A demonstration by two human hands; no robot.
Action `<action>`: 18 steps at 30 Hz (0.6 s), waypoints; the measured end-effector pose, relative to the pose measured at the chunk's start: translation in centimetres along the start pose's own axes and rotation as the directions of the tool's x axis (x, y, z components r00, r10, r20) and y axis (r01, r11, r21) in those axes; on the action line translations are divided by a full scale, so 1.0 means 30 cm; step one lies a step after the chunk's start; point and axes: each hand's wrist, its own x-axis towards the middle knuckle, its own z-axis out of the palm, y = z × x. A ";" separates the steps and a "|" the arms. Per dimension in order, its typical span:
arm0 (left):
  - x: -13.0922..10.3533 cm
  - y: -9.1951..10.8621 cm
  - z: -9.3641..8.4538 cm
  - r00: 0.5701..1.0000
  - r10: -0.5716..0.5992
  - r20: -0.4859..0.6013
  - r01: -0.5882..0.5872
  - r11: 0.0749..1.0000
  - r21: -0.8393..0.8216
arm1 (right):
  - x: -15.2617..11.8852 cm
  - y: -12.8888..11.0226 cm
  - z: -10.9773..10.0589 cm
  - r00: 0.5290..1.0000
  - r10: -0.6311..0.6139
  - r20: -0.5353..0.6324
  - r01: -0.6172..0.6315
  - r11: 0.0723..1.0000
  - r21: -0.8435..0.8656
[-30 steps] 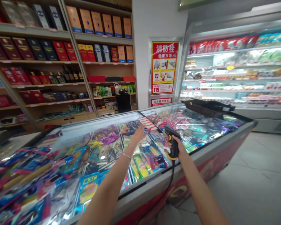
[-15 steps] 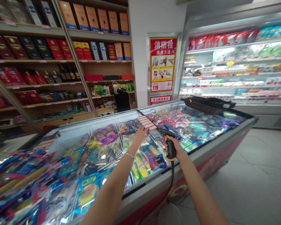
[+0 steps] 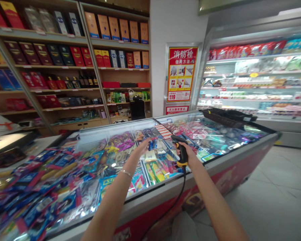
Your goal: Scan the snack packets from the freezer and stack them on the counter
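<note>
My right hand (image 3: 188, 153) is wrapped round the handle of a black and yellow barcode scanner (image 3: 182, 150), its head pointing up and to the left. A dark cord runs down from its base. My left hand (image 3: 142, 147), a bracelet on its wrist, is left of the scanner over the freezer. Its fingers are closed at the edge of a small blue packet (image 3: 153, 144) with some red on it; the grip is partly blurred. Beneath both hands, packaged goods show in the glass-topped chest freezer (image 3: 163, 182).
A large pile of blue and red packets (image 3: 37, 187) lies on the freezer's left end. Black trays (image 3: 225, 117) rest on its far right. Behind stand shelves of boxes (image 3: 65, 55), a black chair (image 3: 137, 108), a red and yellow poster (image 3: 182, 74) and an open refrigerated display (image 3: 256, 83).
The view has shifted left. My left hand has moved left, away from the scanner, and the blue packet at its fingers shows more. My right hand still holds the scanner, now turned more upright.
</note>
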 end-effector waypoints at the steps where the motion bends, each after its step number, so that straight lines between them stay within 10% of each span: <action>1: -0.030 0.006 -0.046 1.000 -0.026 0.002 0.026 0.998 -0.051 | -0.004 0.018 0.030 1.000 0.002 0.024 -0.003 1.000 0.007; 8: -0.230 0.039 -0.367 0.974 -0.102 -0.201 -0.008 0.876 -0.482 | -0.033 0.254 0.287 0.970 0.171 0.175 -0.164 0.985 -0.054; 13: -0.315 -0.027 -0.493 0.858 -0.062 -0.510 -0.149 0.920 -0.363 | -0.032 0.458 0.433 0.944 0.227 0.241 -0.213 0.974 -0.081; 18: -0.331 -0.088 -0.531 0.810 0.072 -0.582 -0.188 0.972 -0.141 | -0.009 0.606 0.519 0.946 0.217 0.240 -0.246 0.965 0.095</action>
